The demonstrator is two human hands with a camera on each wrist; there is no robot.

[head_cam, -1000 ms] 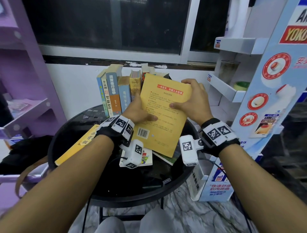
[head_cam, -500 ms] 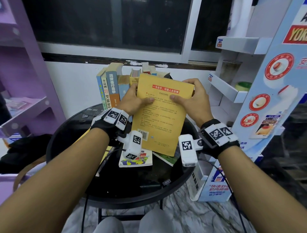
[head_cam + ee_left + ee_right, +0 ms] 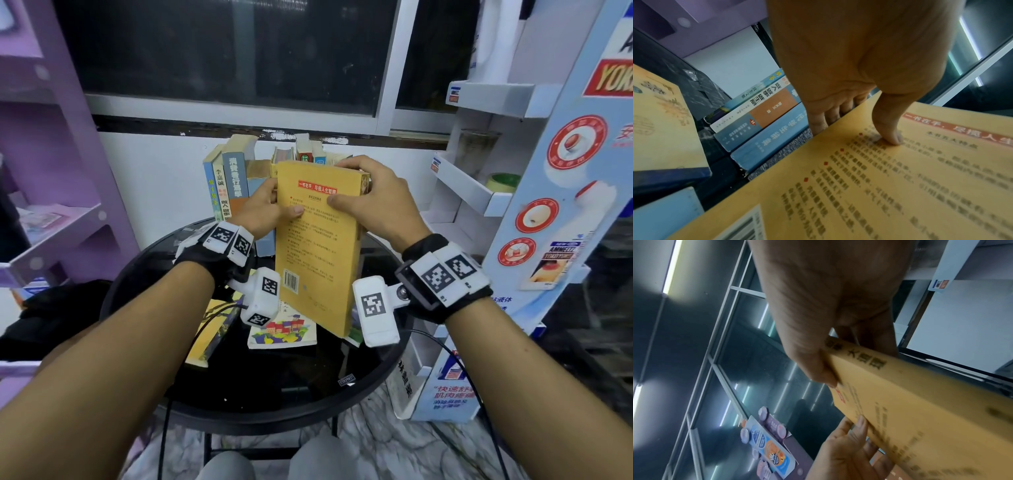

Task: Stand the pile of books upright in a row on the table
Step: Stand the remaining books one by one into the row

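Both hands hold a yellow paperback (image 3: 318, 246) nearly upright over the round black table (image 3: 274, 387), its back cover with a barcode facing me. My left hand (image 3: 274, 205) pinches its left edge, thumb (image 3: 890, 126) on the cover and fingers behind. My right hand (image 3: 356, 185) grips the top right corner by the spine (image 3: 865, 360). Directly behind stands a row of upright books (image 3: 233, 185) against the wall; the paperback hides its right part. Two books lie flat below: a yellow one (image 3: 209, 335) and a colourful one (image 3: 284, 330).
A purple shelf unit (image 3: 51, 222) stands at the left. At the right is a white display rack (image 3: 479, 192) with a green tape roll (image 3: 503, 181), and a tall blue-and-white advertising stand (image 3: 565, 205). A window and a white wall close the back.
The yellow paperback has swung from tilted to nearly upright and moved back toward the standing row. Both hands have slid up toward its top edge.
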